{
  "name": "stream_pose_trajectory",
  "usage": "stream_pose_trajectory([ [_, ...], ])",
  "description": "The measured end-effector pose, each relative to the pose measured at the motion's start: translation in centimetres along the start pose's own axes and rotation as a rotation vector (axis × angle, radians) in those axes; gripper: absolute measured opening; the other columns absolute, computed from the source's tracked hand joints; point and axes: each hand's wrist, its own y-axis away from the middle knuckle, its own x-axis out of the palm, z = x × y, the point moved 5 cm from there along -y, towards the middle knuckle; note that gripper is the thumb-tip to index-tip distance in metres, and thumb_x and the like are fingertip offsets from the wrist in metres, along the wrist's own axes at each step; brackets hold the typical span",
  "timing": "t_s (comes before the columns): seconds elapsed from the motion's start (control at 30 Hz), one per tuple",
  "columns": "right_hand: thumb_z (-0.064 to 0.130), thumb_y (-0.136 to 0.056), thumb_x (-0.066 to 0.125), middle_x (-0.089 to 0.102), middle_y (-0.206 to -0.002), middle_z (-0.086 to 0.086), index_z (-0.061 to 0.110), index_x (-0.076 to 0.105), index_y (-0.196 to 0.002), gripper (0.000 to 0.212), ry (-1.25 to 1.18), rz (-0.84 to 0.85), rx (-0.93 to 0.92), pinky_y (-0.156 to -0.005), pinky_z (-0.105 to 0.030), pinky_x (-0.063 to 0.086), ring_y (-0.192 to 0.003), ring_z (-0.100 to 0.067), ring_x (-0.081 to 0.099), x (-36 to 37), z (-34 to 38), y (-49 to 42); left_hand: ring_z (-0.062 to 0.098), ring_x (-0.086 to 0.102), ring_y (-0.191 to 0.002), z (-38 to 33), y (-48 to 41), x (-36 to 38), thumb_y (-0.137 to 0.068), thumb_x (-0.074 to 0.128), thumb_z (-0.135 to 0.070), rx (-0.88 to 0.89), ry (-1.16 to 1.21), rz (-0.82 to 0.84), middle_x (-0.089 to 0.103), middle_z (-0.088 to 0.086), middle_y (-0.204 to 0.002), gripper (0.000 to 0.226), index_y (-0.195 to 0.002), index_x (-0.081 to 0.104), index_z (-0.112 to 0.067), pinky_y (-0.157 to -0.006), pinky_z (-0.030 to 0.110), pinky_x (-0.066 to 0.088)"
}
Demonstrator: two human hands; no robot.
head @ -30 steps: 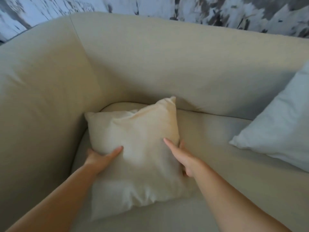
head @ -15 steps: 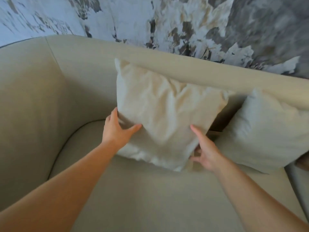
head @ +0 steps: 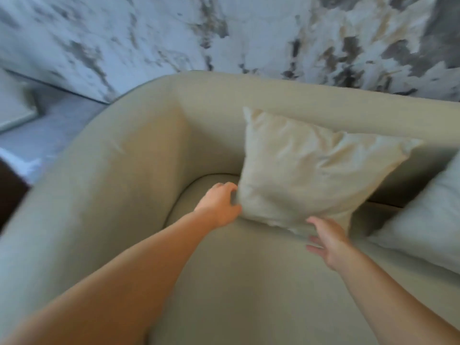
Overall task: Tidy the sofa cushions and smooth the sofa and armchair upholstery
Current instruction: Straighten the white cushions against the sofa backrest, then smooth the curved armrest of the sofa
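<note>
- Head view, sofa (head: pixel 139 155): beige upholstery, with a curved arm on the left, a backrest running across to the right, and a seat below it.
- Cream cushion (head: pixel 308 175): it stands tilted on the seat and leans against the backrest. One upper corner points up at the backrest; the other points right. Its fabric is creased.
- Left hand (head: pixel 219 205): it sits at the lower left corner of the cream cushion, with fingers curled and touching the cushion's edge. Blur makes it impossible to tell whether the fingers pinch the fabric or only press against it.
- Right hand (head: pixel 326 242): it is placed at the lower right edge of the cream cushion, fingers spread and extended, fingertips at or just below the bottom edge. The hand is open and closes on nothing; contact with the cushion cannot be confirmed because of blur.
- Both bare forearms reach in from the bottom of the view, over the seat.
- Pale cushion (head: pixel 428 220): it lies at the right edge, leaning on the backrest just beside the cream cushion and partly cut off by the frame.
- Wall (head: pixel 174 33): behind the sofa, mottled in white, grey and dark patches.
- Floor (head: pixel 49 128): a grey strip shows to the left of the sofa arm.
</note>
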Motion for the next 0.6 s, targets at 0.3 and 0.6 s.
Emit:
stream_pose_trajectory([
  [0.3, 0.025, -0.095, 0.065, 0.043, -0.154, -0.012, 0.023, 0.024, -0.156, 0.073, -0.053, 0.386, 0.214, -0.087, -0.055, 0.051, -0.123, -0.040, 0.055, 21.5, -6.8, 13.4, 0.041, 0.030, -0.133, 14.7, 5.0, -16.4, -0.080, 0.060, -0.041, 0.155, -0.813, -0.266, 0.039, 0.012, -0.145, 0.057, -0.133, 0.046, -0.024, -0.108, 0.051, 0.027],
  [0.6, 0.049, -0.094, 0.058, 0.039, -0.158, -0.009, 0.020, 0.028, -0.156, 0.074, 0.146, 0.034, 0.294, -0.108, -0.048, 0.040, -0.136, -0.035, 0.046, 30.6, -18.0, 23.2, 0.054, 0.003, -0.140, 25.3, 9.6, -16.8, -0.074, 0.026, -0.085, -0.082, -0.402, -0.288, -0.006, -0.004, -0.164, 0.084, -0.146, -0.004, -0.053, -0.109, 0.069, 0.014],
])
